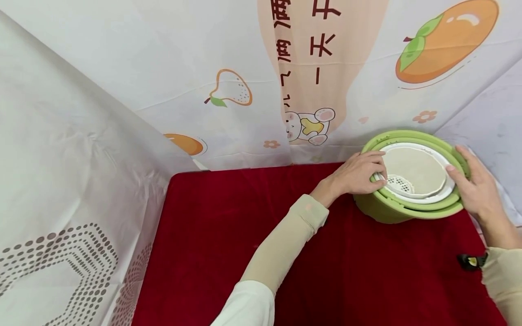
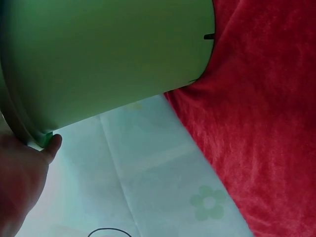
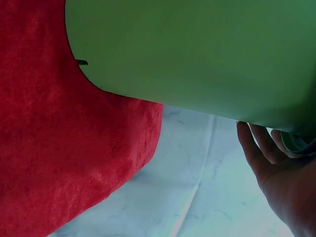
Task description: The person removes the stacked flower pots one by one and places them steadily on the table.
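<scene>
A stack of nested flowerpots stands at the far right corner of the table. The outermost is a large green flowerpot [image 1: 381, 213], with another green rim inside it. Within these sits a white pot [image 1: 434, 198], then a pale innermost one with small drainage holes in its bottom. My left hand [image 1: 363, 173] grips the stack's left rim, fingertips curled over the inner edges. On the opposite side my right hand [image 1: 481, 188] holds the rim, thumb inside and fingers outside. Both wrist views show the smooth green outer wall, with a small slot near its base.
A red velvet cloth [image 1: 228, 235] covers the table. Behind it hangs a white curtain [image 1: 240, 40] printed with fruit and lettering. More pale fabric [image 1: 61, 149] hangs on the left. A black strap-like piece [image 1: 471, 261] shows beside the right sleeve.
</scene>
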`<control>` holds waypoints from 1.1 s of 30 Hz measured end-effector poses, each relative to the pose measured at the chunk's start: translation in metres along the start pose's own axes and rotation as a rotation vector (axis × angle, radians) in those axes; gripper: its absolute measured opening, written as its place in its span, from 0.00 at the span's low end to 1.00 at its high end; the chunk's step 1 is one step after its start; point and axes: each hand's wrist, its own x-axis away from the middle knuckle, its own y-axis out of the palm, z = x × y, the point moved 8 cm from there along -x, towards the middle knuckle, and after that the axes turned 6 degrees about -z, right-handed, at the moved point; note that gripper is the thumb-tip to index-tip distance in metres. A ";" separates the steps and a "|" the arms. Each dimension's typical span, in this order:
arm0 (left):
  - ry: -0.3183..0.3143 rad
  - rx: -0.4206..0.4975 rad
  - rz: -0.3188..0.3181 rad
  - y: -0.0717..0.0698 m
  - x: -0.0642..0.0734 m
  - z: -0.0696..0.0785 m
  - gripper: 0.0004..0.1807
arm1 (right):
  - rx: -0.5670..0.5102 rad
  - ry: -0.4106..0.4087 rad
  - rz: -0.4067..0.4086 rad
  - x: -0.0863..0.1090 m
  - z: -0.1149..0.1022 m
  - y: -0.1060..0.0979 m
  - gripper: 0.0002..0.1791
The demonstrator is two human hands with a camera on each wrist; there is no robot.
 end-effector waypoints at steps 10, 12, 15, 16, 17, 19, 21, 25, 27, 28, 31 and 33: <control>0.032 0.168 -0.009 -0.005 0.002 0.001 0.10 | -0.024 0.010 0.003 0.001 0.000 0.000 0.31; 0.041 0.184 -0.001 -0.006 0.002 0.002 0.10 | -0.029 0.006 0.012 0.002 -0.001 -0.001 0.31; 0.053 0.196 0.020 -0.008 0.001 0.003 0.11 | -0.031 0.008 0.019 0.002 -0.001 -0.002 0.31; 0.058 0.197 0.029 -0.008 0.001 0.003 0.11 | -0.030 0.012 0.022 0.002 -0.001 -0.002 0.31; 0.061 0.201 0.036 -0.009 0.001 0.003 0.12 | -0.029 0.014 0.023 0.002 -0.001 -0.002 0.31; 0.067 0.205 0.049 -0.011 0.001 0.004 0.12 | -0.026 0.020 0.023 0.002 0.000 -0.002 0.31; 0.080 0.202 0.067 -0.012 0.001 0.005 0.12 | -0.018 0.028 0.023 0.002 0.001 -0.002 0.31; 0.106 0.201 0.109 -0.016 0.002 0.005 0.12 | -0.021 0.032 0.023 0.002 0.002 -0.002 0.31; 0.111 0.209 0.130 -0.019 0.003 0.005 0.12 | -0.036 0.037 0.029 0.003 0.002 -0.001 0.30; 0.107 0.221 0.136 -0.019 0.003 0.004 0.13 | -0.050 0.037 0.031 0.003 0.002 -0.001 0.30; 0.080 0.266 0.156 -0.020 0.002 0.000 0.12 | -0.093 0.024 0.048 0.004 0.002 -0.002 0.29; 0.063 0.300 0.174 -0.022 0.002 -0.002 0.12 | -0.113 0.009 0.059 0.005 0.001 -0.003 0.28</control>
